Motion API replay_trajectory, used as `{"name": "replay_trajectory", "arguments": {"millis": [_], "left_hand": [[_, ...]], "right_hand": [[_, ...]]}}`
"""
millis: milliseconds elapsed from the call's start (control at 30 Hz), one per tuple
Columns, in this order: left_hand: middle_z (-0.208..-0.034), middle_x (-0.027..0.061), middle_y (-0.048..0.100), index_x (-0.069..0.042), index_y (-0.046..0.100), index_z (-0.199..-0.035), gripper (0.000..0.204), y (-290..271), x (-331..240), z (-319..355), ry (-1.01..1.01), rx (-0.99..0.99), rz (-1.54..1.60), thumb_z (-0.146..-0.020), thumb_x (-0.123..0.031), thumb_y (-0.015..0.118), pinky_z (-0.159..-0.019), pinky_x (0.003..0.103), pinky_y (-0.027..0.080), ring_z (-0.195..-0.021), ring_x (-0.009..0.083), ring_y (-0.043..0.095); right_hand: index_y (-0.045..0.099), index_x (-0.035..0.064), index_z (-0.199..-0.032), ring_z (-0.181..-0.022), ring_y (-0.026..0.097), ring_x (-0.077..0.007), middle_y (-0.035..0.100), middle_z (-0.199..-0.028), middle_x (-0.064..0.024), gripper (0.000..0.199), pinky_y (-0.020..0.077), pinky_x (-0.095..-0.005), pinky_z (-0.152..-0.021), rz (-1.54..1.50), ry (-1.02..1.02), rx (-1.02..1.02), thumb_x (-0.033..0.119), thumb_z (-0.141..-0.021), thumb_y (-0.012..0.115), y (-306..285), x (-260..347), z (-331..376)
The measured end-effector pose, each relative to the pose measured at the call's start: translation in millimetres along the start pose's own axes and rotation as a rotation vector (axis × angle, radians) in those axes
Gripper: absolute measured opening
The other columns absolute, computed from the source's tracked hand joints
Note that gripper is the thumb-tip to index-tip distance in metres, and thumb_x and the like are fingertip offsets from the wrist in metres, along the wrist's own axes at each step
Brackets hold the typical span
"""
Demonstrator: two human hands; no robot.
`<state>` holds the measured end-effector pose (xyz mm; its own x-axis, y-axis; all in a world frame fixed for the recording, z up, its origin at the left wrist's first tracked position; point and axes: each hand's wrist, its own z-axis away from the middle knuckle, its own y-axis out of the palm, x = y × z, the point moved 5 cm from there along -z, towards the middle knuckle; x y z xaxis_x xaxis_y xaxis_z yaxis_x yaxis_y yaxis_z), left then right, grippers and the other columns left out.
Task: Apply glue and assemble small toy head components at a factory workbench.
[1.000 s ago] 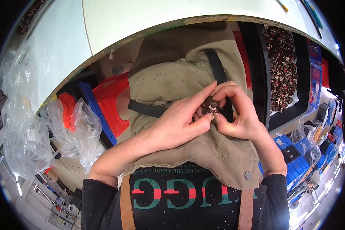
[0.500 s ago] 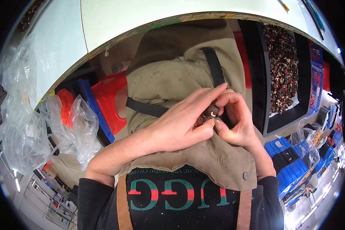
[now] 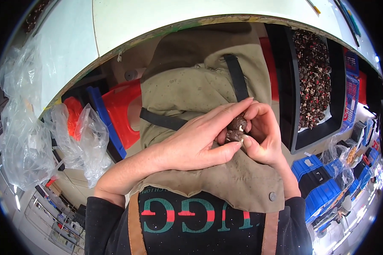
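A small dark brown figurine [image 3: 235, 131] with white spots sits between my two hands, above my lap. My left hand [image 3: 200, 138] reaches across from the left, its long fingers along the far side of the figurine and its thumb along the near side. With bent fingers and thumb, my right hand [image 3: 264, 136] grips the figurine from the right. Fingers cover part of it, so its full shape is hidden. Under the hands lies an olive apron [image 3: 195, 89] with black straps.
A white table [image 3: 157, 21] curves across the far side. At the right, a black tray [image 3: 302, 146] holds many small brown, red and white pieces. Blue crates [image 3: 315, 187] stand nearer. Clear plastic bags [image 3: 25, 140] hang at the left, beside a red stool [image 3: 121, 112].
The figurine has turned slightly between my fingers and shows more of its surface. My left fingertips and thumb have moved a little nearer to me.
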<state>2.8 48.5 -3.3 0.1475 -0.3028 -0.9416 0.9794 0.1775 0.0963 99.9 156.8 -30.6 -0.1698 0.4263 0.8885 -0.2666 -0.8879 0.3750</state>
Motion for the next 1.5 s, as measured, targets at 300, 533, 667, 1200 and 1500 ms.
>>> {"name": "replay_trajectory", "arguments": {"millis": [300,533,667,1200,1500], "left_hand": [[-0.138,0.0161,0.039,-0.003,0.034,-0.139,0.067,0,1,1,0.146,-0.067,-0.024,-0.082,-0.017,0.067,-0.099,0.034,0.038,-0.124,0.0276,0.044],[-0.140,0.0161,0.037,-0.006,0.037,-0.138,0.066,4,1,-2,0.150,-0.036,-0.044,-0.081,-0.017,0.068,-0.100,0.037,0.039,-0.126,0.0289,0.042],[-0.140,0.0161,0.037,-0.008,0.037,-0.139,0.068,3,-2,-1,0.193,-0.051,-0.013,-0.079,-0.014,0.069,-0.100,0.037,0.040,-0.125,0.0293,0.042],[-0.138,0.0195,0.037,-0.007,0.040,-0.137,0.066,3,-7,4,0.184,-0.108,-0.132,-0.079,-0.019,0.070,-0.098,0.037,0.040,-0.124,0.0315,0.043],[-0.137,0.0188,0.038,-0.009,0.034,-0.141,0.076,-3,-10,8,0.123,-0.144,-0.293,-0.078,-0.025,0.073,-0.085,0.030,0.046,-0.105,0.0237,0.055]], "right_hand": [[0.040,0.0029,-0.106,-0.084,0.038,-0.0115,0.041,-0.100,-0.0043,0.040,0.0356,-0.0240,-0.080,-0.020,-0.055,0.013,0.007,-0.075,0.065,2,4,0],[0.042,0.0040,-0.103,-0.086,0.041,-0.0127,0.044,-0.102,-0.0061,0.039,0.0371,-0.0254,-0.080,-0.014,-0.135,0.070,0.009,-0.075,0.068,-1,8,1],[0.041,0.0069,-0.101,-0.088,0.042,-0.0147,0.045,-0.106,-0.0096,0.040,0.0370,-0.0262,-0.077,0.061,-0.140,0.077,0.015,-0.076,0.070,1,14,-2],[0.044,0.0046,-0.104,-0.088,0.043,-0.0132,0.046,-0.111,-0.0095,0.039,0.0388,-0.0265,-0.078,0.033,-0.177,0.110,0.010,-0.074,0.069,1,14,-1],[0.043,0.0050,-0.103,-0.086,0.041,-0.0120,0.046,-0.110,-0.0097,0.038,0.0376,-0.0261,-0.082,-0.212,-0.022,0.063,0.008,-0.074,0.067,3,4,-3]]}}
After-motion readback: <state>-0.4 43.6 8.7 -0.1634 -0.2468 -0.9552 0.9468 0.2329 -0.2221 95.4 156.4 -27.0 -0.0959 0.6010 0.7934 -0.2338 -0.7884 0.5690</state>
